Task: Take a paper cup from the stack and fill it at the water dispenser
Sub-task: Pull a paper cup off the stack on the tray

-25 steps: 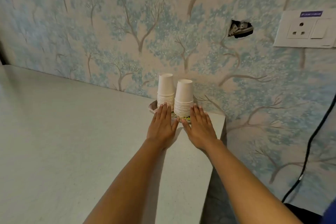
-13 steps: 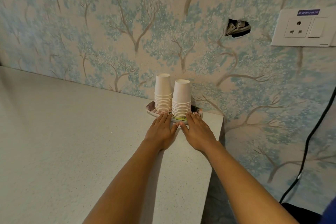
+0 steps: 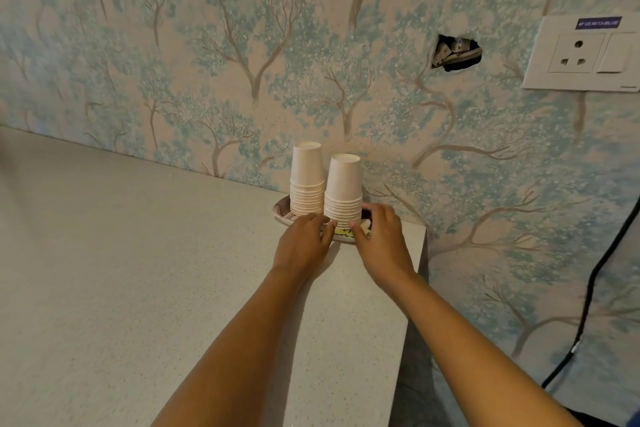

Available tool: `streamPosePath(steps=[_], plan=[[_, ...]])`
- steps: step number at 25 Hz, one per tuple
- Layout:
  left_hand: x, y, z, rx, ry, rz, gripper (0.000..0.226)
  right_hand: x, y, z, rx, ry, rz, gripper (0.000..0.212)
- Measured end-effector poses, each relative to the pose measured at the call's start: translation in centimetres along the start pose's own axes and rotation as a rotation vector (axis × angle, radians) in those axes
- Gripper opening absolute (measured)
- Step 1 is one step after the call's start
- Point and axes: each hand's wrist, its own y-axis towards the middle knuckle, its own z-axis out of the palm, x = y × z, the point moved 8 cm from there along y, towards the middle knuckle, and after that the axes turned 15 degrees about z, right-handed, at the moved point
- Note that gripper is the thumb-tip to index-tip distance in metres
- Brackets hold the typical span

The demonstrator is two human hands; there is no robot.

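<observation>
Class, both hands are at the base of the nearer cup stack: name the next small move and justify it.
Probably the right hand should rise and pinch the top cup of the nearer stack while the left hand steadies its base; no cup is lifted yet.

Looks like a home or small-office pantry corner, can't tell which. Evidence: pale speckled countertop filling the lower left, its end edge at centre right. Wall behind has decorative wallpaper, blue-green trees on cream. Two stacks of upside-down paper cups on a patterned plate at frame centre. White socket-and-switch plate upper right, rough hole in the wall beside it, black cable down the right edge.
</observation>
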Motion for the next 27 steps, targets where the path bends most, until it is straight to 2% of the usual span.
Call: streamPosePath(steps=[3, 6, 9, 15, 27], plan=[[0.4, 1.4, -0.3, -0.140, -0.139, -0.037, 0.042, 0.4, 3.3, -1.1, -0.005, 0.217, 0.156, 0.064], [0.3, 2.6, -0.1, -0.228, -0.254, 0.000, 0.052, 1.5, 6.3, -0.4, 0.101, 0.236, 0.219, 0.087], [1.2, 3.4, 0.7, -0.236, -0.300, -0.016, 0.061, 2.0, 8.1, 1.4, 0.203, 0.244, 0.273, 0.099], [1.7, 4.2, 1.0, -0.284, -0.372, -0.023, 0.045, 2.2, 8.8, 2.5, 0.181, 0.246, 0.252, 0.076], [2.3, 4.0, 1.2, -0.277, -0.434, -0.111, 0.047, 2.7, 9.0, 1.9, 0.113, 0.164, 0.209, 0.070]])
